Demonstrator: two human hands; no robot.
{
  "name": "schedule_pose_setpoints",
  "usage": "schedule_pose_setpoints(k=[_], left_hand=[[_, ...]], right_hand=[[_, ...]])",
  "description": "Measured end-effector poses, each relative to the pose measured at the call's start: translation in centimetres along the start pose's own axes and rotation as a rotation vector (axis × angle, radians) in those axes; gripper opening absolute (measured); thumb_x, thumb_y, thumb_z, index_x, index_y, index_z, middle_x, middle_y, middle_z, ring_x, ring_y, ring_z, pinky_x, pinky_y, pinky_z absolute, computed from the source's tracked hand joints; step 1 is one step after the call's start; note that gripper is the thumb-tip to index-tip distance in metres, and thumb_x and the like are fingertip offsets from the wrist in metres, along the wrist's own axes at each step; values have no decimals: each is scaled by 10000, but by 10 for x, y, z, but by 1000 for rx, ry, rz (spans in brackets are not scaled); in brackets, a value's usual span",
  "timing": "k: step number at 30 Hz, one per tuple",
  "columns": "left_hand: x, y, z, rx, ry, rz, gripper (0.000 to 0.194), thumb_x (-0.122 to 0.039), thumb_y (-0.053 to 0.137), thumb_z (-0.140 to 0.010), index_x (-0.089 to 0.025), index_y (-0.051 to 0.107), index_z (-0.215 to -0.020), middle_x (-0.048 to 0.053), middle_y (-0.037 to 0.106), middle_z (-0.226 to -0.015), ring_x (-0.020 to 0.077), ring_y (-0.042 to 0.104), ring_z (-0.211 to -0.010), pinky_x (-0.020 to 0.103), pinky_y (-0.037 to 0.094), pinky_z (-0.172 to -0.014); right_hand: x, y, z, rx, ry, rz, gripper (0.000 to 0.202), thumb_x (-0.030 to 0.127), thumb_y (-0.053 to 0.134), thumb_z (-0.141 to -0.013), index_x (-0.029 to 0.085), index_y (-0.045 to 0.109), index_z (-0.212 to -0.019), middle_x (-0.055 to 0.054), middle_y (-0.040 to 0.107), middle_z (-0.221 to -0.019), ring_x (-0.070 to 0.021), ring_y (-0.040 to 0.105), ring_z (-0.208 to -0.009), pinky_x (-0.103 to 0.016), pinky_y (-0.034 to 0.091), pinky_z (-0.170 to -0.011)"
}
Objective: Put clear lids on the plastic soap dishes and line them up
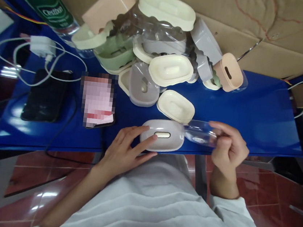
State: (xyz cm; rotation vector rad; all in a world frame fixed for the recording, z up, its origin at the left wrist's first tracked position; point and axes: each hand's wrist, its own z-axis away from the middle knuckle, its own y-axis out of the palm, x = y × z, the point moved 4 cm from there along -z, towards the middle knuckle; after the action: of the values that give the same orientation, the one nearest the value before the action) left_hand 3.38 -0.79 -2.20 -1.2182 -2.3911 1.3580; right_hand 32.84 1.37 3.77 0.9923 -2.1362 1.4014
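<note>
A grey oval plastic dish point(174, 142) with a cream insert in its central slot lies near the table's front edge. My left hand point(125, 147) rests on its left side, fingers spread; the index fingertip touches beside the slot and the thumb lies along the front rim. My right hand point(231, 146) pinches a clear plastic cover point(200, 133) by its right end, just right of the dish; the cover's left end meets or overlaps the dish's right rim. Directly behind sits a cream oval dish point(176, 106).
A heap of cream, grey, green and peach pieces, including a cream lid point(170, 70) and a peach box point(228, 72), stands at the back. On the left are a lit phone point(99, 100), a dark phone point(45, 96), a white charger point(42, 46) and a water bottle point(52, 11).
</note>
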Motion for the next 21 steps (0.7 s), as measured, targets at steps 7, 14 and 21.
schedule_pose_setpoints(k=[7,14,21], left_hand=[[4,3,2,9,-88,116,943,-388,892,-911,-255,356,-1676,234,577,-1547,366,647,-1408,485,663,-1047],[6,4,5,9,-91,121,881,-382,844,-955,-344,356,-1688,205,439,-1692,367,624,-1452,503,663,-1061],[6,3,3,70,-121,95,856,-403,821,-971,-268,391,-1699,227,508,-1642,375,576,-1498,502,608,-1150]], right_hand=[[41,49,-70,634,-42,-182,386,436,488,-1163,247,824,-1141,-23,838,-1032,-198,799,-992,-301,596,-870],[53,103,-67,498,-142,-91,295,396,592,-1121,205,777,-1248,-75,811,-1149,-216,762,-1028,-348,581,-911],[49,69,-36,351,-378,-149,328,405,565,-1138,272,711,-1400,-78,783,-1320,-257,725,-1269,-459,541,-1123]])
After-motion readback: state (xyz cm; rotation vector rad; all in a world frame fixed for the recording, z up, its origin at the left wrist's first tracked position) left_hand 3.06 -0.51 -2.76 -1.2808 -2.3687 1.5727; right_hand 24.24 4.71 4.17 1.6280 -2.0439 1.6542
